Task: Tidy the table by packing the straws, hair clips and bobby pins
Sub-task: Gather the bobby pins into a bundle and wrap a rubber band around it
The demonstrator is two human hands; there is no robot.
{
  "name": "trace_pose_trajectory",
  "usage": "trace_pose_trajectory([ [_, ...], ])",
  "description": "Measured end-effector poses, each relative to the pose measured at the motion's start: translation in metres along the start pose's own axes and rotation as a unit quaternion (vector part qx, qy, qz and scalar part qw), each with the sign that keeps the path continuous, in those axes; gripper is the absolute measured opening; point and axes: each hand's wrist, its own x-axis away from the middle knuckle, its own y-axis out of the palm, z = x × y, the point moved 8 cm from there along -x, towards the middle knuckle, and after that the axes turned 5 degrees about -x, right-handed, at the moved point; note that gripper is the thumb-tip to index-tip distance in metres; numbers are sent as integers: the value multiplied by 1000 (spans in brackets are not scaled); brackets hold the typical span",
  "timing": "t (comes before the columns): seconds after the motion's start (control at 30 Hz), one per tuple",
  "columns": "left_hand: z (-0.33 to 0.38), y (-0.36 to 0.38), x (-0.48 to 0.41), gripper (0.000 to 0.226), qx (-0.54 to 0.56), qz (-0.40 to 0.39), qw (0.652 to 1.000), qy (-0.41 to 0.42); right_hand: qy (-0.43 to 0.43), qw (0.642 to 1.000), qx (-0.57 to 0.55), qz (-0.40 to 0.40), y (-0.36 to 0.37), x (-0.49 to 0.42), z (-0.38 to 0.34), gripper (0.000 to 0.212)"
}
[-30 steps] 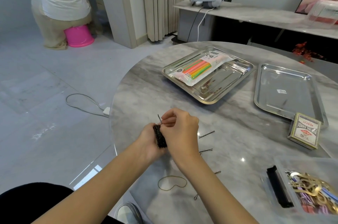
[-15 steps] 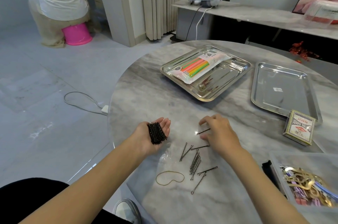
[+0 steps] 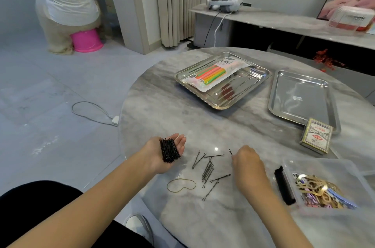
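Observation:
My left hand (image 3: pixel 162 153) lies palm up over the table's near edge, fingers straight, with a black bundle of bobby pins (image 3: pixel 169 150) resting on the palm. My right hand (image 3: pixel 246 159) is curled and pinches a single bobby pin (image 3: pixel 230 152) lifted just off the table. Several loose bobby pins (image 3: pixel 208 169) lie scattered between the hands. A packet of coloured straws (image 3: pixel 213 74) lies in the left steel tray (image 3: pixel 239 97). Hair clips (image 3: pixel 322 195) fill a clear plastic box (image 3: pixel 345 174) at the right.
An empty steel tray (image 3: pixel 284 93) sits at the back right with a card box (image 3: pixel 316 136) on its near corner. A rubber band (image 3: pixel 181 185) lies near the table edge. A black comb-like piece (image 3: pixel 282 185) stands beside the clear box. A person sits on a pink stool (image 3: pixel 86 40) far left.
A second ago both hands were together around the bundle. They separated; the right hand reached to the scattered pins, picked one up and has drawn it slightly right.

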Motion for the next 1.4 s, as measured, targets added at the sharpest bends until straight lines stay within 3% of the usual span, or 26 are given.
trace_pose_trajectory([
  [0.2, -11, 5, 12, 46, 16, -12, 1000, -12, 111, 986, -120, -44, 30, 66, 22, 23],
  [0.47, -16, 7, 16, 43, 21, -18, 1000, -9, 108, 946, -294, 80, 33, 74, 1, 22],
  [0.67, -16, 6, 12, 44, 23, -24, 999, -12, 93, 968, -207, 109, 36, 54, -22, 64],
  [0.77, -11, 5, 10, 45, 26, -20, 999, -4, 98, 970, -172, 143, 37, 44, -33, 74],
  [0.87, -9, 7, 9, 45, 25, -18, 1000, -1, 91, 971, -153, 163, 36, 38, -43, 63],
  [1.07, -8, 9, 11, 45, 17, -14, 1000, -1, 43, 981, -168, 90, 38, 22, -47, 19],
  [1.3, -21, 10, 8, 44, -11, -6, 1000, -11, -34, 999, -1, 11, 16, 15, -47, 9],
  [1.4, -28, 12, 6, 43, -30, -8, 999, -20, -75, 993, 88, -4, 7, 10, -48, 37],
])
